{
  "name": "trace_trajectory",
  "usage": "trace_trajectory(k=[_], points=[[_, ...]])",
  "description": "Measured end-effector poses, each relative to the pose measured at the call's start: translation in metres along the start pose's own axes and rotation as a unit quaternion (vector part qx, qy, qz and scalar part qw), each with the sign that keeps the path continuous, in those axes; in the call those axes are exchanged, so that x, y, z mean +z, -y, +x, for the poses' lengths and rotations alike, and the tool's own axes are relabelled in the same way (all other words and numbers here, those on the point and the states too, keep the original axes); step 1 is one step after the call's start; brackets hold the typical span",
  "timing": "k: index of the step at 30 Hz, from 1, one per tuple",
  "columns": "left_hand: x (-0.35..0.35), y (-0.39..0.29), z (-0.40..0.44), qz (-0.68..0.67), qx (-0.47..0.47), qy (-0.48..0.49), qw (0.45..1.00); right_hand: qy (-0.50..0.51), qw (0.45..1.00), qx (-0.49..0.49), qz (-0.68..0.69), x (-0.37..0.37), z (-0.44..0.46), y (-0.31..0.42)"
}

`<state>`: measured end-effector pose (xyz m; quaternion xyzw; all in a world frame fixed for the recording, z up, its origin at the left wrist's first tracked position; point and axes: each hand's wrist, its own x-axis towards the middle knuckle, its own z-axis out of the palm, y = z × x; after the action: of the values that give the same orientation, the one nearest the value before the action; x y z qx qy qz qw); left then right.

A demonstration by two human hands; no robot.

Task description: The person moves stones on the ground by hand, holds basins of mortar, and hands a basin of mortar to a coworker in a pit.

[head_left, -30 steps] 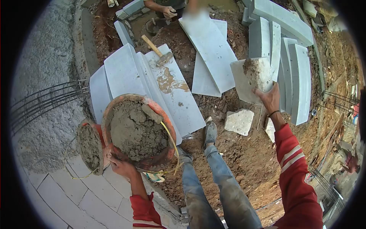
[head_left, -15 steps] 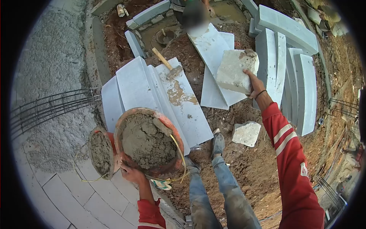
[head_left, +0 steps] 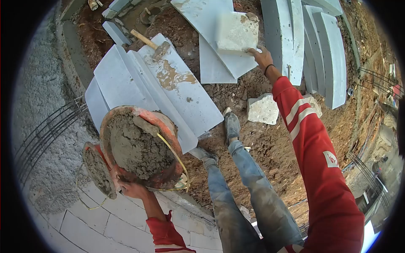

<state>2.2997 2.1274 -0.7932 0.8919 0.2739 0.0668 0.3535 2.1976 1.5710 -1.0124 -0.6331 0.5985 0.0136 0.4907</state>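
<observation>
My right hand (head_left: 262, 59) has its fingers closed at the near right corner of a rough white stone block (head_left: 238, 33), which is over crossed pale slabs (head_left: 219, 69). Part of the grip is hidden under the block. Low on the left, my left hand (head_left: 131, 189) is closed at the lower rim of an orange bucket (head_left: 168, 130) heaped with grey mortar (head_left: 137, 149). A smaller mortar-filled container (head_left: 98, 170) leans against the bucket's left side, beside my fingers. A yellow cord handle (head_left: 179, 159) hangs round the bucket's right side.
A hammer (head_left: 152, 44) with a wooden handle lies on stacked pale slabs (head_left: 196, 107). Curved slabs (head_left: 333, 63) stand at the right. Another white stone (head_left: 262, 109) sits on the soil near my feet. Rebar (head_left: 46, 135) sticks out over rough concrete at left.
The view has shifted, so most things appear higher and further left. My right hand has moved slightly away from me with the white block. My left hand stays at the bucket.
</observation>
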Motion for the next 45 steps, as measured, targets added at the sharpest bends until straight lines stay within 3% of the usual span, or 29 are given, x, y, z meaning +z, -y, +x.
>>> trace_trajectory(k=[1,3,4,7,8,9,11,13,15,17,19,22,24,25,27,28,29,31,35,37,39,41,45], points=[[0.004,-0.002,-0.004,0.004,-0.013,-0.033,0.999,-0.004,1.000,0.015,-0.006,-0.010,-0.015,-0.023],[0.015,-0.021,-0.016,-0.015,0.029,-0.023,0.999,-0.021,0.956,-0.184,-0.229,-0.029,-0.055,-0.056],[0.019,-0.025,-0.022,-0.040,0.074,-0.022,0.996,-0.003,0.931,-0.210,-0.299,-0.035,-0.068,-0.086],[0.009,0.011,0.007,0.074,0.123,-0.037,0.989,0.132,0.858,-0.153,-0.473,-0.052,-0.101,-0.157],[0.005,0.002,0.004,0.085,0.022,-0.031,0.996,0.146,0.832,-0.149,-0.513,-0.054,-0.099,-0.173],[0.001,0.014,0.011,0.088,0.025,-0.031,0.995,0.160,0.806,-0.146,-0.551,-0.054,-0.095,-0.188],[-0.007,0.038,0.035,0.121,0.144,-0.028,0.982,0.126,0.785,-0.178,-0.580,-0.052,-0.082,-0.204],[-0.012,0.037,0.036,0.131,0.149,-0.018,0.980,0.090,0.764,-0.209,-0.603,-0.047,-0.067,-0.213],[-0.012,0.026,0.026,0.212,0.119,-0.032,0.969,0.170,0.769,-0.078,-0.611,-0.043,-0.063,-0.217],[-0.012,0.023,0.026,0.194,0.098,-0.017,0.976,0.146,0.771,-0.087,-0.613,-0.046,-0.084,-0.230],[-0.010,0.018,0.024,0.161,0.072,-0.010,0.984,0.014,0.761,-0.172,-0.625,-0.046,-0.101,-0.235],[-0.006,0.037,0.031,0.130,0.072,-0.021,0.989,-0.032,0.737,-0.139,-0.661,-0.051,-0.138,-0.228],[-0.006,0.074,0.064,0.067,0.227,0.001,0.972,0.034,0.763,-0.065,-0.642,-0.057,-0.159,-0.242],[-0.002,0.061,0.055,0.054,0.227,-0.006,0.972,0.028,0.759,-0.087,-0.645,-0.062,-0.175,-0.234],[0.005,0.016,0.012,0.032,0.158,0.015,0.987,0.016,0.755,-0.117,-0.645,-0.063,-0.194,-0.237],[0.009,0.001,0.000,0.009,0.092,0.017,0.996,0.047,0.806,-0.044,-0.588,-0.058,-0.196,-0.259],[0.011,-0.005,-0.007,0.001,0.092,0.015,0.996,0.078,0.848,0.030,-0.523,-0.054,-0.201,-0.269],[0.011,-0.015,-0.013,-0.085,0.087,0.030,0.992,0.066,0.853,0.050,-0.515,-0.046,-0.221,-0.257],[0.005,-0.004,-0.003,-0.084,0.016,0.021,0.996,0.034,0.890,0.128,-0.437,-0.042,-0.264,-0.212],[0.006,0.005,0.007,-0.093,0.053,0.017,0.994,0.018,0.904,0.112,-0.412,-0.049,-0.286,-0.187],[0.005,-0.009,-0.002,0.004,0.010,-0.023,1.000,0.005,0.917,0.098,-0.387,-0.057,-0.304,-0.161],[0.002,-0.026,-0.013,0.002,0.006,-0.025,1.000,-0.043,0.936,0.026,-0.347,-0.068,-0.322,-0.132],[0.001,-0.026,-0.010,0.008,-0.027,-0.029,0.999,-0.083,0.944,0.012,-0.319,-0.100,-0.321,-0.068]])
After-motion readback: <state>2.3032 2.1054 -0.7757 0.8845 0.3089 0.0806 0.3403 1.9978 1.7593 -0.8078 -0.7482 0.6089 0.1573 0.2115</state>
